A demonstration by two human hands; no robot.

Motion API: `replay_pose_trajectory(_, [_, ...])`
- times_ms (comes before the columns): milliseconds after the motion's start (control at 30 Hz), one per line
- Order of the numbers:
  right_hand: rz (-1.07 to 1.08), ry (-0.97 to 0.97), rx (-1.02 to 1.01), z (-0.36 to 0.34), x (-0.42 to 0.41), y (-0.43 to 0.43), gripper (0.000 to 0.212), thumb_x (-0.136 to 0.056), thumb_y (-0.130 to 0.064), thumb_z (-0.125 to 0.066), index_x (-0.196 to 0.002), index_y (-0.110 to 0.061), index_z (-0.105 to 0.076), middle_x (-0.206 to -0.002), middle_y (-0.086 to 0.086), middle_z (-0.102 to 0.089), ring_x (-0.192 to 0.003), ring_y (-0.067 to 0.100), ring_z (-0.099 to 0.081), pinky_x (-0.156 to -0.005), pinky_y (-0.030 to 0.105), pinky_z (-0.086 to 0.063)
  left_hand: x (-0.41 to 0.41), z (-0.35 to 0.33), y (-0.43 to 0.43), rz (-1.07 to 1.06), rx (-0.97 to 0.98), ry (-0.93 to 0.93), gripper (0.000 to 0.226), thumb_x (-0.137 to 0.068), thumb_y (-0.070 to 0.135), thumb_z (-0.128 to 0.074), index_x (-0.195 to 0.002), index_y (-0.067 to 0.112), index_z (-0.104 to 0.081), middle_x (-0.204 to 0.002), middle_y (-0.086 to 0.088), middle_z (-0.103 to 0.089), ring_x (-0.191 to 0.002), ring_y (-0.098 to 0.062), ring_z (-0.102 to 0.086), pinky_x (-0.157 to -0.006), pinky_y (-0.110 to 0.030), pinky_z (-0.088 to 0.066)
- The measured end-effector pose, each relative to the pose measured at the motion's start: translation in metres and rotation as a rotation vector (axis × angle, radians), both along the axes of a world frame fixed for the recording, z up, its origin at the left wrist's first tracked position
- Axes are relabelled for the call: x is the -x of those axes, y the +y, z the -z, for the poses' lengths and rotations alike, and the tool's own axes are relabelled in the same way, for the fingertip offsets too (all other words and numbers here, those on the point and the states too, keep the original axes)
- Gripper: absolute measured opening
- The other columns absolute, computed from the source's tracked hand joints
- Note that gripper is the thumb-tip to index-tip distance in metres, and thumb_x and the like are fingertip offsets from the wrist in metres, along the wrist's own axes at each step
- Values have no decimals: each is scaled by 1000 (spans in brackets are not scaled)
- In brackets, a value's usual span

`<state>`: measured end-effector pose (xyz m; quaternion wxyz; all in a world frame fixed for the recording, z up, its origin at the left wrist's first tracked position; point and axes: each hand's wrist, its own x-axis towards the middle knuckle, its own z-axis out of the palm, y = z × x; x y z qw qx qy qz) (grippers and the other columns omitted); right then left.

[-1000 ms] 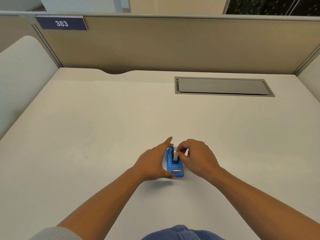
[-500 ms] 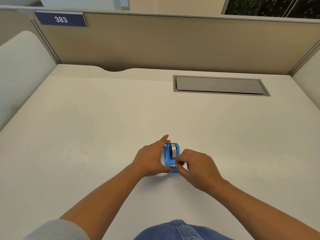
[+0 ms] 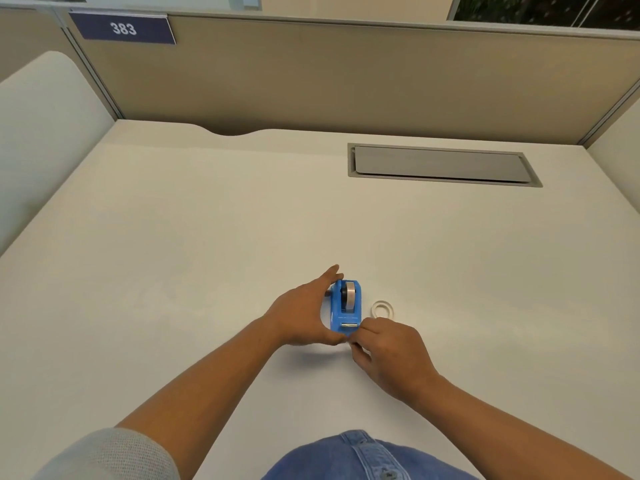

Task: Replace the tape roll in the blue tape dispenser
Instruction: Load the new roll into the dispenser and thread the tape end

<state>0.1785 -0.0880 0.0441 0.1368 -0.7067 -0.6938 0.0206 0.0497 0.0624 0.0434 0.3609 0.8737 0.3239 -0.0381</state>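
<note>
The blue dispenser (image 3: 346,306) stands upright on the tabletop (image 3: 207,237), between the left fingers (image 3: 330,273) and the right fingers (image 3: 360,332). A grey tape roll (image 3: 350,295) sits in its far end. A small white ring (image 3: 382,309) lies flat just beyond the right fingers.

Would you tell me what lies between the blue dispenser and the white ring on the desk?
Nothing: in the head view, only bare desk separates the blue dispenser from the white ring.
</note>
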Motion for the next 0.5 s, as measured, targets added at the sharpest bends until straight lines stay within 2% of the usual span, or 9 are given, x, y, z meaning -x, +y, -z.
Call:
replay_pose_trajectory(133, [24,-6,-18,7,-2,3,10,-76,-29,-77,-80,-20,-72,-68,-3,-70,-52,15,-59,-46,23,-47,3,3,-5,-28,16,-53,111,-65,56,-76,-150,37,-7,-154,22,-31,-134,-5,-44,-107,-32,-40])
replay_pose_trajectory(300, [27,36,-21,9,-4,2,8,-77,-27,-76,-81,-21,-72,-69,-3,-70,-54,15,-59,-45,25,-47,3,7,-8,-62,-33,-65,110,-64,61,-73,-149,40,-7,-152,23,-35,-131,-5,-47,-105,-30,-41])
replay_pose_trajectory(433, [209,289,106,6,0,-2,13,-84,-30,-68,-94,-25,-74,-84,-7,-75,-70,12,-66,-65,25,-54,3,7,-9,-57,-96,-63,110,-64,65,-71,-150,38,-8,-151,22,-38,-128,-9,-51,-102,-31,-44])
replay_pose_trajectory(500, [344,461,136,5,2,-4,10,-85,-26,-67,-94,-25,-71,-86,-7,-73,-74,11,-65,-72,25,-56,4,8,-10,-60,-119,-61,109,-64,64,-70,-150,38,-8,-151,20,-39,-124,-11,-54,-100,-31,-45])
